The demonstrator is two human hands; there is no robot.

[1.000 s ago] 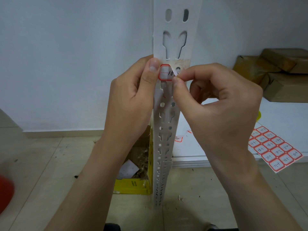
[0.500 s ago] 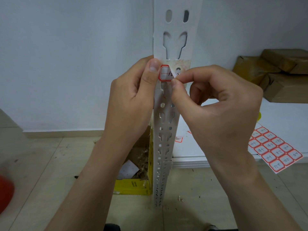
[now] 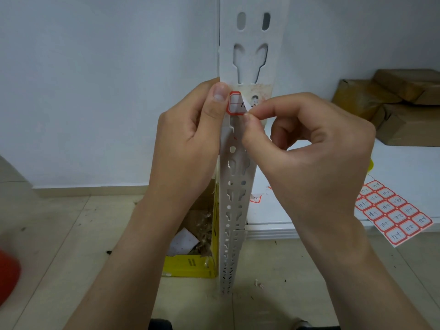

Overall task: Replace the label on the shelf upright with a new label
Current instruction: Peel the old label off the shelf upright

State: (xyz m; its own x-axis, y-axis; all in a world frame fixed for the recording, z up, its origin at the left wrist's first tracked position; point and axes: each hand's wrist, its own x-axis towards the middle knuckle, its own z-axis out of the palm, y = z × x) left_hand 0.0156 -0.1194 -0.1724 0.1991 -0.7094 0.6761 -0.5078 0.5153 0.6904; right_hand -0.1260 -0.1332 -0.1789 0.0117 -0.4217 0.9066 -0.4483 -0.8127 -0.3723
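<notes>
Right hand pinches, between thumb and forefinger, the lifted right edge of the red-bordered white paper label; the label's left part adheres to the white perforated metal shelf upright, over a stained patch. Its handwriting is partly folded over and cannot be read. Left hand grips the upright, thumb pressed just beside the label's left edge. Lower right, a sheet of red-bordered handwritten labels lies on the white shelf board, characters too small to read. Behind the upright, an open yellow cardboard box holds a white paper slip and pale shreds
</notes>
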